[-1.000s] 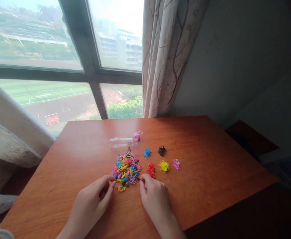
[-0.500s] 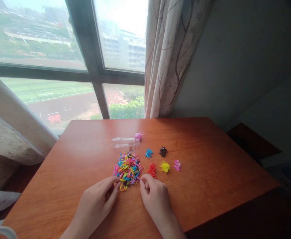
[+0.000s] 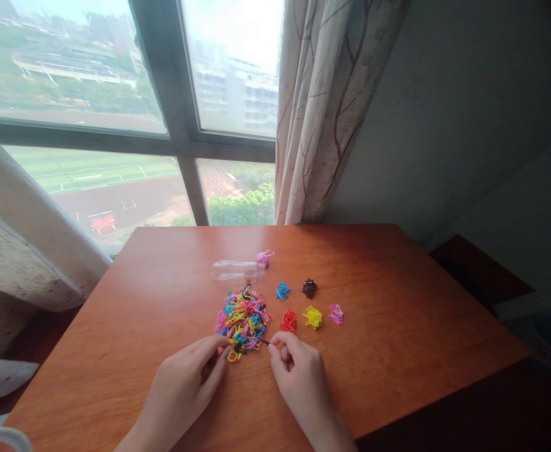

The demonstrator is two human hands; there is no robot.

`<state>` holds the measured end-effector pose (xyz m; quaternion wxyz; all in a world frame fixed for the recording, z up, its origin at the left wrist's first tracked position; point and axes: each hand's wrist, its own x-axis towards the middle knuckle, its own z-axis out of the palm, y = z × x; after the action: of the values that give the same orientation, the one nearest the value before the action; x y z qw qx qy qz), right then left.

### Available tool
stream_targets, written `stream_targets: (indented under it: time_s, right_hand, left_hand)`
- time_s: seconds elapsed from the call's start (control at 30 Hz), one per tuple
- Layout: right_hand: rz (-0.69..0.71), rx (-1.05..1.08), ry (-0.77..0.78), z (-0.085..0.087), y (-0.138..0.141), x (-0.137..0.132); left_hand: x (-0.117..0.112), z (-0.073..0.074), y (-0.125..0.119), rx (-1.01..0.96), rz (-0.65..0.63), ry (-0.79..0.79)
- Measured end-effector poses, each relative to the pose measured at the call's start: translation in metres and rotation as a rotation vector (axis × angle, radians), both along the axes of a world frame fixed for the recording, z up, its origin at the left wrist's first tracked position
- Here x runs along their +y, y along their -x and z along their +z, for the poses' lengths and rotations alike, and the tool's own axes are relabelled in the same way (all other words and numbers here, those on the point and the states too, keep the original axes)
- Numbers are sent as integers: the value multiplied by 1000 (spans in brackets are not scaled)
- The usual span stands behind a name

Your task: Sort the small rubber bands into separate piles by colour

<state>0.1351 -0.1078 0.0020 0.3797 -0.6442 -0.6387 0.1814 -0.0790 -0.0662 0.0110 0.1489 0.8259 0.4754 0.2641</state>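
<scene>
A mixed heap of small coloured rubber bands (image 3: 243,319) lies on the wooden table. My right hand (image 3: 301,370), at the heap's lower right, pinches a dark rubber band (image 3: 265,342) between thumb and forefinger. At the lower left edge, my left hand (image 3: 190,376) has thumb and forefinger drawn together against the heap; what lies between the tips is too small to make out. Right of the heap are sorted clusters: red bands (image 3: 288,321), yellow bands (image 3: 313,317), pink bands (image 3: 336,314), blue bands (image 3: 283,290) and black bands (image 3: 309,288).
Behind the heap a clear plastic bottle (image 3: 235,270) with a pink cap (image 3: 262,258) lies on its side. The table (image 3: 398,326) reaches back to a window and a patterned curtain (image 3: 310,113). A white curved object (image 3: 2,437) shows at the lower left corner.
My right hand has shifted slightly right, away from the heap, and the dark band at its fingertips now shows more clearly. My left hand has hardly moved.
</scene>
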Motion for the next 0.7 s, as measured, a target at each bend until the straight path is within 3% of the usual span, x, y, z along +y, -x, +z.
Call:
stream_targets:
  time_s: [0.1,0.37,0.53,0.7]
  right_hand:
    - [-43,-17,-12,7,-21,9]
    - [-246,-301,-11,23,-98,60]
    - [-243,-367,52,22,-108,82]
    - [-258,-380,54,20,-106,85]
  left_hand:
    - [0,1,0,3,-3,6]
    - [-1,4,-2,0,-1,31]
    - [-1,4,-2,12,-4,20]
    - [-2,2,-2,34,-10,22]
